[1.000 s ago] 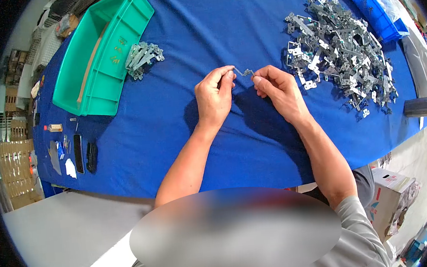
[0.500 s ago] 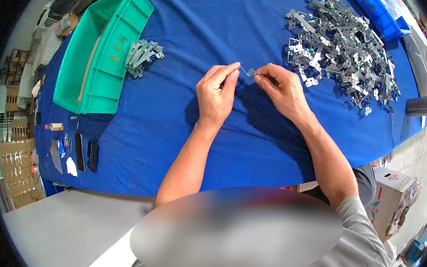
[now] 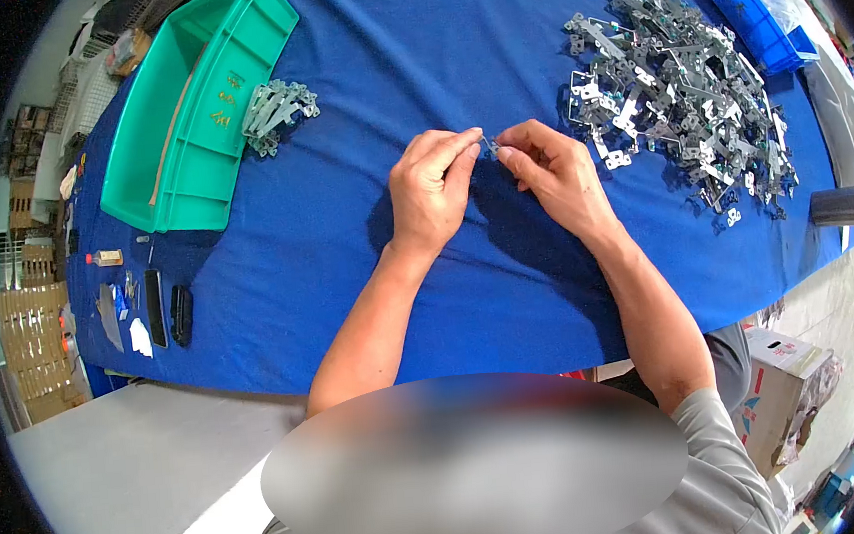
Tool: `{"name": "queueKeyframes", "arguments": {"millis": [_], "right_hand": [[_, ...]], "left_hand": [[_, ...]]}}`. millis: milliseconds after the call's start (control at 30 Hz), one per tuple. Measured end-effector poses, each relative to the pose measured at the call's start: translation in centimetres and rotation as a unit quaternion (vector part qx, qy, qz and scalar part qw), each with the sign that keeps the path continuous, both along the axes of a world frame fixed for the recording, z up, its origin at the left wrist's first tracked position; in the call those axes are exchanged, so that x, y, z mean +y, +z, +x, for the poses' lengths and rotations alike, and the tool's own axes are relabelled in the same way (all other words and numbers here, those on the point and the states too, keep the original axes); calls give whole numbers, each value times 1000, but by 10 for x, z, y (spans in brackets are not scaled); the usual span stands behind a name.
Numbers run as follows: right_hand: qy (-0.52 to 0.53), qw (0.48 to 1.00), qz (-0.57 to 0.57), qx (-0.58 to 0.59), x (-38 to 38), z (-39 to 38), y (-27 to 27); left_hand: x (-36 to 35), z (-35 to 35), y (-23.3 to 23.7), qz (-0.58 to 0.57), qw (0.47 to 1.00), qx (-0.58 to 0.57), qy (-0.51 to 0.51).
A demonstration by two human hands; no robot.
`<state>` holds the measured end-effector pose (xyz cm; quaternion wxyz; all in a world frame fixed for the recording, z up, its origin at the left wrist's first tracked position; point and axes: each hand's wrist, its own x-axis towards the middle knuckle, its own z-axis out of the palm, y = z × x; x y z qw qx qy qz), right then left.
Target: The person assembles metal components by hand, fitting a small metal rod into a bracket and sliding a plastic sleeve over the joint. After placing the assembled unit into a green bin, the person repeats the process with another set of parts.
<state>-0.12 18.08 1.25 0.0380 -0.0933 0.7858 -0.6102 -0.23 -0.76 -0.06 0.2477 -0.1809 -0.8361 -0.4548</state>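
Over the middle of the blue cloth, a small metal bracket (image 3: 491,145) is held between both hands, mostly covered by fingertips. My left hand (image 3: 431,191) pinches it at one end with thumb and index finger. My right hand (image 3: 561,181) is closed on its other end, the fingertips nearly meeting those of the left. To the right of my right hand lies a large loose heap of metal brackets (image 3: 684,96). A smaller cluster of metal brackets (image 3: 277,116) sits to the left, beside the green bin.
The green bin (image 3: 207,176) stands at the left on the blue cloth (image 3: 360,51). A blue bin (image 3: 746,9) holding clear plastic is at the far right. A phone (image 3: 155,306), a black case (image 3: 181,314) and a small bottle (image 3: 105,258) lie at left; a dark cylinder (image 3: 841,206) is at right.
My right hand has come a little closer to my left. The bracket has turned, and less of it shows between the fingers. The whole view has shifted slightly.
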Motion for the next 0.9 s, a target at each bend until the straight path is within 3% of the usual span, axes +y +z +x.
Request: {"name": "queueKeyframes", "arguments": {"millis": [100,200,300,400,433,733,900], "right_hand": [[7,997,73,35,3,-2,-3],[-45,982,81,168,-2,-3,-7],[-78,990,-24,118,-1,-5,-12],[-67,995,-73,27,1,-4,-5],[-36,997,-61,-8,2,-2,-1],[5,999,17,28,-4,3,-4],[-16,994,70,77,-1,3,-3]], "left_hand": [[1,1,2,-10,1000,16,-16],[2,2,4,-5,1000,2,-19],[1,0,-1,4,1000,-3,-27],[-1,2,-3,168,962,-215,18],[-4,0,-4,198,953,-227,4],[0,0,-4,194,960,-201,14],[0,2,3,101,989,-107,20]]}}
